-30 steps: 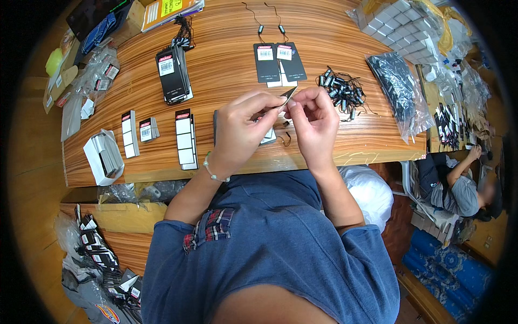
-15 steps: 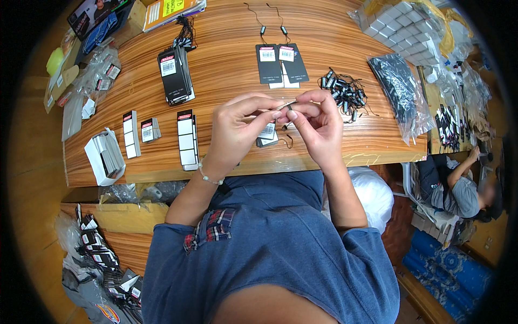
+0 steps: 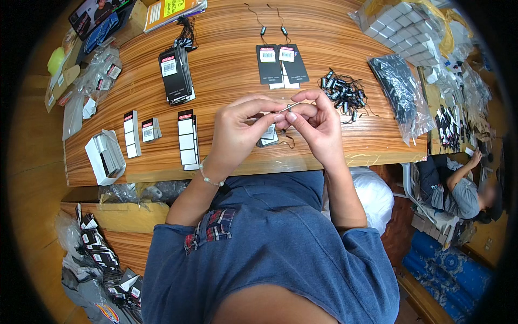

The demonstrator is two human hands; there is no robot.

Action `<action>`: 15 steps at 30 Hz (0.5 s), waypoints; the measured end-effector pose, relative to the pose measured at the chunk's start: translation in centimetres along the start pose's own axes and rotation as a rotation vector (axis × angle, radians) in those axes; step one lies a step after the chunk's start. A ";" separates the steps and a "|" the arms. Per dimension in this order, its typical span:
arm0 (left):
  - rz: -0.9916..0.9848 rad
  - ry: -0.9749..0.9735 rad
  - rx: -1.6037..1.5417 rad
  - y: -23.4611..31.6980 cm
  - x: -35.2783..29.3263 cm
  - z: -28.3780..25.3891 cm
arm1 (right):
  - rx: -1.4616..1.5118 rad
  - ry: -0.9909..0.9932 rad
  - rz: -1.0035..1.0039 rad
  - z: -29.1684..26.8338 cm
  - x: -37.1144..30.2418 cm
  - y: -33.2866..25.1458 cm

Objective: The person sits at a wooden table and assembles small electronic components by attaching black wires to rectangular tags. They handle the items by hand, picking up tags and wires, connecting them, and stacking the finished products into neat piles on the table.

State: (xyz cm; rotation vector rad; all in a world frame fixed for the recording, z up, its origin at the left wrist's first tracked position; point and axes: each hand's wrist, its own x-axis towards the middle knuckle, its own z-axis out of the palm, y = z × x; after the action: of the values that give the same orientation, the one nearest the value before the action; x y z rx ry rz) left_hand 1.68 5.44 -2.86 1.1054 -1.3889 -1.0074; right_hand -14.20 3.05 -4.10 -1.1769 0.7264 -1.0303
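My left hand (image 3: 243, 121) and my right hand (image 3: 317, 121) meet above the near edge of the table, both closed in a pinch. Between their fingertips is a thin hang tag (image 3: 284, 109), seen nearly edge-on, with a bit of black cord at the right fingers. The fingers partly hide both. Just under the hands lies a small stack of tags (image 3: 268, 141), beside a loop of dark cord (image 3: 290, 142). Farther back, two black hang tags (image 3: 293, 69) lie side by side, their cords stretched away. A heap of black cords (image 3: 343, 94) rests to their right.
At left stand a stack of black tags (image 3: 178, 81), narrow label cards (image 3: 188, 141) and a white box of cards (image 3: 94, 156). A plastic-wrapped black pack (image 3: 399, 92) and bagged white boxes (image 3: 396, 32) lie at right. Another person (image 3: 464, 189) sits beyond the table's right end.
The tag between my fingers has tilted slightly, and the right fingers have shifted a little on the cord. At far right, the other person's hand now shows a small white piece.
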 end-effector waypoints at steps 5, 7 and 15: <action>-0.018 -0.025 0.051 0.1 0.0 0.1 | 0.018 0.029 0.021 -0.3 -0.2 0.1; 0.022 -0.048 0.131 0.3 0.1 0.0 | 0.024 0.016 0.015 -0.4 -0.1 0.2; 0.468 0.065 0.544 -0.6 0.6 0.1 | 0.229 -0.061 0.173 -1.1 0.6 -0.6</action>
State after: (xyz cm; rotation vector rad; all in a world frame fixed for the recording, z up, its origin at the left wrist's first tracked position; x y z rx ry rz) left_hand 1.64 4.73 -3.36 1.1022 -1.8135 -0.2554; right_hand -15.15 2.07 -3.77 -0.9273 0.6325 -0.9035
